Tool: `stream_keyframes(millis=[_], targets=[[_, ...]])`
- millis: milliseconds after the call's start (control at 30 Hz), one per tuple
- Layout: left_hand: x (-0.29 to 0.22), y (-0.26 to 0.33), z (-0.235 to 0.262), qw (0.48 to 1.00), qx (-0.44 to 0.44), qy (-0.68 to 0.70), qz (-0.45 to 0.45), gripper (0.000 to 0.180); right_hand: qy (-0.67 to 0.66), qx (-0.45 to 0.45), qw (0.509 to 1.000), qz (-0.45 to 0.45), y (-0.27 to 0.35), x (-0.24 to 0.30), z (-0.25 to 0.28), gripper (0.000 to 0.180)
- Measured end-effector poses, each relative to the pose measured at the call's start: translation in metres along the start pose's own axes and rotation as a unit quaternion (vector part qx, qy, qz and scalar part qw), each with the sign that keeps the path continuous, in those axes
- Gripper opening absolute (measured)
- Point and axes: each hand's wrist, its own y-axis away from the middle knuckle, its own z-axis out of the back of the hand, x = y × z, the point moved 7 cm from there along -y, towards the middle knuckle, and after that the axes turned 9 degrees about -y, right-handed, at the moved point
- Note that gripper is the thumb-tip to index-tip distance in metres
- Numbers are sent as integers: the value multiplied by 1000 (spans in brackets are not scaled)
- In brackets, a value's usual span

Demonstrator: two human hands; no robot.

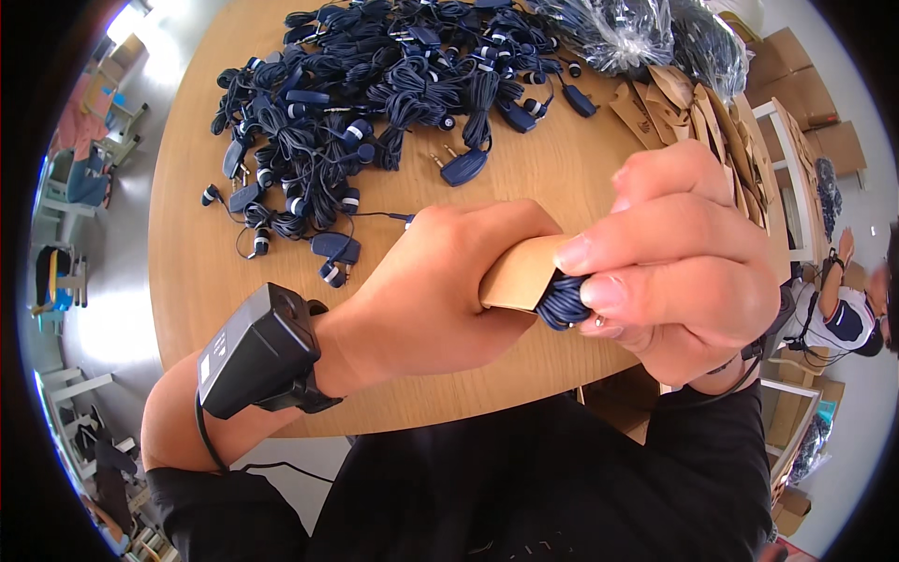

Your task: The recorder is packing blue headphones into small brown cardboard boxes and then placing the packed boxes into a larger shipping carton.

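Note:
My left hand [449, 272] is closed round a small brown cardboard sleeve [521, 273]. Out of the sleeve's right end shows a coiled dark blue earphone cable [562, 302]. My right hand [688, 272] pinches that coil between thumb and fingers, its fingertips also touching the sleeve's edge. A small metal tip [599, 321] glints by the right fingertips. How far the coil reaches inside the sleeve is hidden by my left hand. Beyond my hands lies a large heap of bundled dark blue earphones [375, 94], with flat two-pin plug adapters [464, 167] among them.
Folded cardboard sleeves [716, 131] pile up at the right of the wooden table [211, 178]. Clear plastic bags [637, 37] lie at the far right. A black device [262, 351] is strapped to my left wrist, trailing a cable. Another person [838, 304] is off to the right.

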Motion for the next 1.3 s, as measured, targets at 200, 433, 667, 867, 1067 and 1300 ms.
stream_keyframes(millis=[200, 433, 667, 867, 1067, 1300], targets=[[4, 0, -3, 999, -33, 6, -33, 29, -39, 17, 998, -40, 5, -11, -5, 19], [3, 2, -3, 999, -27, 34, -18, 31, -80, 61, 995, -24, -1, -8, -6, 32], [-3, 3, 1, 995, -58, 59, -51, 35, 40, 52, 998, 1, 6, -6, -13, 27], [-3, -1, -6, 997, 5, 61, -44, 33, 25, 41, 999, -18, 11, -11, -22, 27], [0, -2, -6, 997, -41, -34, -58, 50, 71, -52, 992, -85, 11, -12, -22, 31], [9, 4, 8, 995, -88, -39, 19, 59, 10, -17, 998, -54, 9, -16, -11, 18]])
